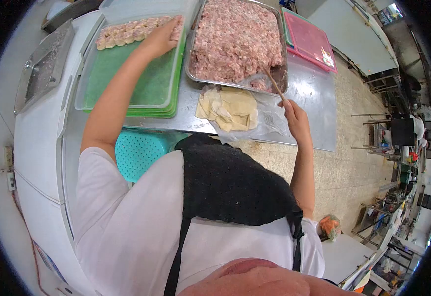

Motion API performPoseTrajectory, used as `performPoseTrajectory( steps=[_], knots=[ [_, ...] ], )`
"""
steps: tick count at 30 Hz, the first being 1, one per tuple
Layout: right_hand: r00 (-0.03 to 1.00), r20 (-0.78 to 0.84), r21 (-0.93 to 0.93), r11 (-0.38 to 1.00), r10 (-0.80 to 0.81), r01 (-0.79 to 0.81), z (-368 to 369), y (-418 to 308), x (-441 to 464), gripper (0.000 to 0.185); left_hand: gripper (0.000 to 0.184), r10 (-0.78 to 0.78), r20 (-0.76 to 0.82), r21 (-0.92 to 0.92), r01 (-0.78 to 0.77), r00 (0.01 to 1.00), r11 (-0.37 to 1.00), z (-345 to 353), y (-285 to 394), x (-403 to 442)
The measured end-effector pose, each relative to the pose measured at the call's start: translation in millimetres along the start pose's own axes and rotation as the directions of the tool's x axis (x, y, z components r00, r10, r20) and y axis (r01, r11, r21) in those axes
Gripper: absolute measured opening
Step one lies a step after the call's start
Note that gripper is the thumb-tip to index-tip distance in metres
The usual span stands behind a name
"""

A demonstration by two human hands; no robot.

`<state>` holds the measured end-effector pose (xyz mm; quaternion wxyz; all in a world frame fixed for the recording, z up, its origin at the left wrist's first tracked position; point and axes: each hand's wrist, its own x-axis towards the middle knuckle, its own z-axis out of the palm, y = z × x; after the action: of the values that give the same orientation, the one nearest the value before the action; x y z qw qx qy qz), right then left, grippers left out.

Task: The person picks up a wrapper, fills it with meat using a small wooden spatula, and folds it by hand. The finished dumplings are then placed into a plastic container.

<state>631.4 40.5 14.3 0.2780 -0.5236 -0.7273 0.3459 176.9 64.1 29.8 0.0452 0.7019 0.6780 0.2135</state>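
Observation:
My left hand (161, 38) reaches over a green-bottomed plastic tray (126, 81), at the right end of rows of small filled dumplings (126, 32); its fingertips and anything in them are too small to make out. My right hand (294, 117) is closed on a thin wooden stick (275, 85), whose far end touches the minced meat (235, 37) at the lower right corner of a metal tray (190, 69). Just below that tray, a pile of pale round dough wrappers (230, 108) lies on clear plastic on the steel table (309, 121).
Pink and green lids (310, 39) lie beyond the meat tray on the right. An empty-looking metal pan (45, 64) rests on the white surface at the left. Beneath the table is a turquoise perforated basket (139, 153). Shelves and racks stand at the far right.

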Motion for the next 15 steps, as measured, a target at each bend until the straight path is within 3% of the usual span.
performPoseTrajectory(
  steps=[1, 2, 3, 5, 6, 7, 9, 11, 13, 14, 15],
  knots=[
    [0.997, 0.082, -0.108, 0.994, 0.015, -0.006, -3.6, 0.1, 10.8, 0.036, 0.076, 0.132, -0.067, 0.018, -0.132, 0.989, 0.991, -3.7, 5.3, -2.6],
    [0.986, 0.163, -0.213, 0.977, 0.036, 0.000, -8.6, 1.5, 22.4, 0.037, 0.071, 0.026, 0.040, -0.040, -0.024, 0.999, 0.999, -11.7, 8.0, -6.2],
    [0.984, 0.171, -0.209, 0.978, 0.040, -0.003, -14.5, 4.6, 34.9, 0.037, 0.071, 0.019, 0.048, -0.038, -0.017, 0.999, 0.999, -17.3, 21.2, -15.6],
    [0.940, 0.328, -0.594, 0.752, -0.099, 0.286, -29.1, 9.9, 60.7, 0.037, 0.055, -0.047, -0.142, 0.180, 0.072, 0.989, 0.981, -25.7, 53.0, -38.1],
    [0.928, 0.355, -0.664, 0.669, -0.111, 0.334, -37.1, 8.5, 70.5, 0.037, 0.044, -0.149, -0.076, 0.000, 0.149, 0.986, 0.989, -30.7, 86.2, -49.5],
    [0.926, 0.360, -0.660, 0.672, -0.112, 0.338, -47.3, 4.2, 81.8, 0.037, 0.033, -0.237, 0.007, -0.174, 0.235, 0.971, 0.956, -30.1, 122.3, -58.1],
    [0.877, 0.472, -0.748, 0.487, -0.086, 0.450, -67.1, -4.1, 107.0, 0.036, 0.026, -0.072, 0.119, -0.339, 0.109, 0.990, 0.934, 9.4, 155.4, -74.1],
    [0.851, 0.497, -0.740, 0.430, -0.168, 0.517, -76.2, -3.0, 133.7, 0.033, 0.025, 0.037, 0.302, -0.363, 0.078, 0.953, 0.929, 58.6, 176.3, -81.1],
    [0.816, 0.523, -0.729, 0.366, -0.247, 0.579, -71.0, 8.5, 148.6, 0.029, 0.023, 0.056, 0.060, -0.301, -0.036, 0.997, 0.953, 131.9, 176.7, -85.7],
    [0.789, 0.535, -0.722, 0.323, -0.303, 0.613, -57.1, 22.6, 150.8, 0.025, 0.023, 0.047, 0.062, -0.300, -0.027, 0.997, 0.954, 153.0, 181.0, -87.4],
    [0.756, 0.548, -0.712, 0.276, -0.358, 0.646, -42.6, 32.5, 151.5, 0.021, 0.021, -0.007, -0.055, -0.226, -0.006, 0.998, 0.974, 169.6, 185.1, -88.7]
  ],
)
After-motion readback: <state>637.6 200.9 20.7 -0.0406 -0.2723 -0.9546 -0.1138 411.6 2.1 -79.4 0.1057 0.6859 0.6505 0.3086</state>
